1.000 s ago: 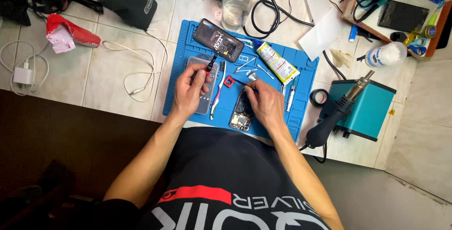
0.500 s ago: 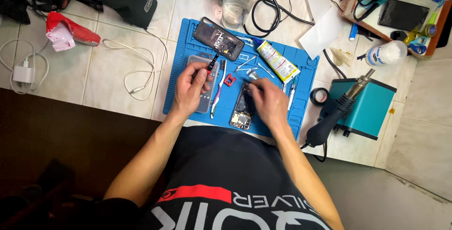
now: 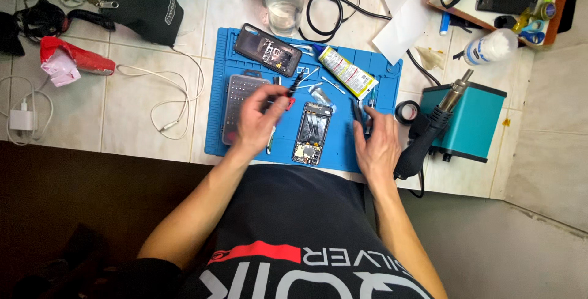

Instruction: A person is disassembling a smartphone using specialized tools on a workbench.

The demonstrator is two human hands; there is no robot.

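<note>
Left hand (image 3: 260, 118) closed around black-and-red screwdriver (image 3: 294, 87), tip angled up, over grey bit case (image 3: 237, 100) on blue mat (image 3: 380, 75). Right hand (image 3: 375, 143) at mat's right edge, fingers pinching dark tweezers (image 3: 356, 114). Opened phone (image 3: 311, 132) lies flat between hands, untouched. Second phone body (image 3: 268, 49) at mat top, glue tube (image 3: 346, 71) beside. Teal hot-air station (image 3: 474, 121) right of mat.

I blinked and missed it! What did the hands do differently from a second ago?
The right hand left the opened phone and moved right to the tweezers. The left hand lifted the screwdriver slightly. The phone and blue mat stayed put.
</note>
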